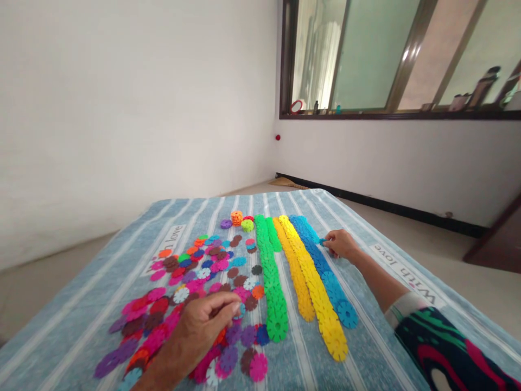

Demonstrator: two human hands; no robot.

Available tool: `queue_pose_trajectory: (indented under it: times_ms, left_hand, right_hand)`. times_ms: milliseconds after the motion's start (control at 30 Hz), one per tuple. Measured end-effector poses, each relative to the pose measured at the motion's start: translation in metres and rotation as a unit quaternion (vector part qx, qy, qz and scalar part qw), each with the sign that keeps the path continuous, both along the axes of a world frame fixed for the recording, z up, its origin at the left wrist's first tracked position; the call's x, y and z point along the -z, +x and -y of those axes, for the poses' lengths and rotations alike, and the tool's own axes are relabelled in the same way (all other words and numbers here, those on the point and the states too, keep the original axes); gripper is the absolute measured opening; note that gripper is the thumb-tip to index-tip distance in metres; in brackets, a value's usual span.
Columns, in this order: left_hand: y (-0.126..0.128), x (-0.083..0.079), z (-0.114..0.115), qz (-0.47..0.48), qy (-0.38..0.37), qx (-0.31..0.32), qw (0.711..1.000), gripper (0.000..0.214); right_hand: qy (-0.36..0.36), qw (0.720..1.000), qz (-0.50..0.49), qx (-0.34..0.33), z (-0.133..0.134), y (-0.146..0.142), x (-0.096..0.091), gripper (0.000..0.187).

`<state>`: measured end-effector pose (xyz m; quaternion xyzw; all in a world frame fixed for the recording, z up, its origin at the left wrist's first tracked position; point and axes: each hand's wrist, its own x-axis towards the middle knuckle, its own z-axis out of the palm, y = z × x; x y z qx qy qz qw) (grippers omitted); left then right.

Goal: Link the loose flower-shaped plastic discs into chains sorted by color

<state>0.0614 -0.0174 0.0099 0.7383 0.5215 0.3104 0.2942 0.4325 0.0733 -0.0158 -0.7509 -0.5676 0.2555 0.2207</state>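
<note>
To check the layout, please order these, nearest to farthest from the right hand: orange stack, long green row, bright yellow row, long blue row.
1. Long blue row, just left
2. Bright yellow row, next leftward
3. Long green row, further left
4. Orange stack, farthest left

Stretches the right arm (pixel 376 279) well forward from the lower right, angled inward, with the right hand (pixel 341 244) curled and its fingers (pixel 330 243) in a pinch. Holds the left hand (pixel 205 319) nearer the body, above a slanted left forearm (pixel 166 361), with thumb (pixel 228 314) and forefinger (pixel 222 299) close together, tips toward the right.
</note>
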Motion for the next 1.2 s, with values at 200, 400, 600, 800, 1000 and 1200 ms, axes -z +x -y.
queue_pose_trajectory:
  times_ms: [200, 400, 600, 800, 1000, 1200]
  left_hand:
    - [-0.002, 0.002, -0.001, 0.001, -0.008, 0.001, 1.0, 0.026]
    - [-0.006, 0.009, -0.002, 0.002, -0.018, -0.001, 1.0, 0.029]
    - [-0.006, 0.015, -0.005, 0.003, -0.033, 0.014, 0.999, 0.03]
    - [-0.004, 0.013, -0.002, -0.008, -0.051, 0.015, 0.999, 0.029]
    - [-0.002, 0.012, -0.001, -0.004, -0.055, 0.023, 0.998, 0.028]
    - [-0.005, 0.017, -0.002, -0.017, -0.064, 0.04, 0.997, 0.03]
  right_hand:
    - [-0.036, 0.999, -0.003, -0.009, -0.016, -0.001, 0.005, 0.021]
    - [-0.042, 0.999, 0.009, -0.014, -0.019, -0.001, 0.008, 0.021]
    - [-0.01, 0.999, 0.038, -0.026, -0.021, -0.001, 0.012, 0.024]
    - [0.015, 0.996, 0.078, -0.032, -0.023, -0.002, 0.012, 0.024]
    - [0.034, 0.994, 0.104, -0.029, -0.021, -0.002, 0.012, 0.026]
    - [0.023, 0.993, 0.117, -0.02, -0.021, 0.0, 0.016, 0.026]
